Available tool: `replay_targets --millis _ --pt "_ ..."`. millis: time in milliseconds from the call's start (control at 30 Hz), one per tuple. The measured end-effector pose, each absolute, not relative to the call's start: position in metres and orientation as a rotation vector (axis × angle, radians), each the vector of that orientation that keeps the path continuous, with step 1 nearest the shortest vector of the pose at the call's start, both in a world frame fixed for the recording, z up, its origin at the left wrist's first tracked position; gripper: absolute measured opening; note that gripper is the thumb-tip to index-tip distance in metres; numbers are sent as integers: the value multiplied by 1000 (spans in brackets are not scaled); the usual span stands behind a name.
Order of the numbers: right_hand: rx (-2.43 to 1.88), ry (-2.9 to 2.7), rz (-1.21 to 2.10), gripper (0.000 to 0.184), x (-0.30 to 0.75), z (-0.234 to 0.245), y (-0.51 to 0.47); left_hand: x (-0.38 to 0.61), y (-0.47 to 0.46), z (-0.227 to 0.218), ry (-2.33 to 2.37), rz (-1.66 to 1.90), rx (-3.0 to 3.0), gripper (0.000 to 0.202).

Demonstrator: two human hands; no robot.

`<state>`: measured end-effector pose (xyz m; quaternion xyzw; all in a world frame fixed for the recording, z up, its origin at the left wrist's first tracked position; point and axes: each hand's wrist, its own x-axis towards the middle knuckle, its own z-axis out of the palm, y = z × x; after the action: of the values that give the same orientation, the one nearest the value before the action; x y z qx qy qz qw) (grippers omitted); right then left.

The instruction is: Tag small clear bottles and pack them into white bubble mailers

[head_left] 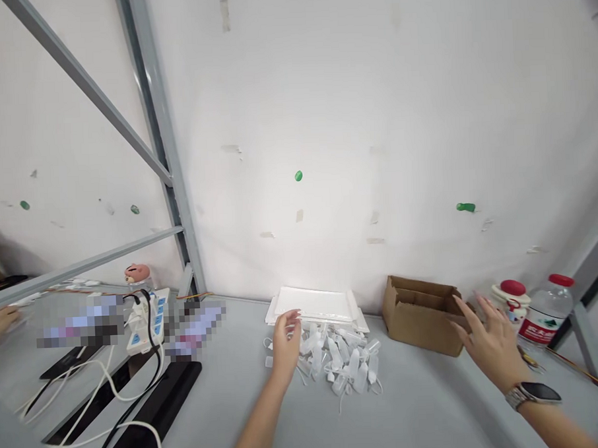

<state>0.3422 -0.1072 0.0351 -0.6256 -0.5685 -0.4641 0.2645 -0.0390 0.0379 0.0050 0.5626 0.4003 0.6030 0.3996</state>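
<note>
Left side is taken up by black device (pixel 161 408). Left hand (pixel 288 330) is half-curled at left edge of small clear bottles (pixel 353 364), grip can't be told; bottles are heaped before white trays (pixel 322 303). Bare table (pixel 410 404) is left below carton (pixel 422 324); right hand (pixel 492 340) is spread by its right edge.

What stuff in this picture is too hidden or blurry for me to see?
All in the head view:
- Bottom of the cardboard box: hidden by its front side.
- How many small plastic bottles there are: they overlap.
- Whether the left hand holds anything: its curled fingers block the view.
- What the blocky patch shows: blurred into squares.
- The rest of the other person's hand and arm: cut off by the left edge.
</note>
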Motion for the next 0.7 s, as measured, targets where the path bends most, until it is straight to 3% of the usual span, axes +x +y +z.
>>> replay_targets --millis 167,300,400,533,633,700 --pt "-1620 -1952 -1104 22 312 -13 -116 -46 47 2 1032 1531 1148 26" --pt "-1905 -1879 -969 41 313 -39 -103 -43 51 -3 1036 1514 1124 27" --pt "-2058 -1710 -795 49 310 -33 -93 -39 50 -5 1025 1492 1158 25" --pt "-2024 -1645 -326 41 267 -6 -83 -36 45 -4 1010 1449 1257 23" --pt "-1970 -1395 215 36 223 9 -60 -35 39 -2 1027 1431 1367 21" --pt "-1985 -1311 284 35 202 15 -37 -34 33 -3 1094 1425 1618 22"
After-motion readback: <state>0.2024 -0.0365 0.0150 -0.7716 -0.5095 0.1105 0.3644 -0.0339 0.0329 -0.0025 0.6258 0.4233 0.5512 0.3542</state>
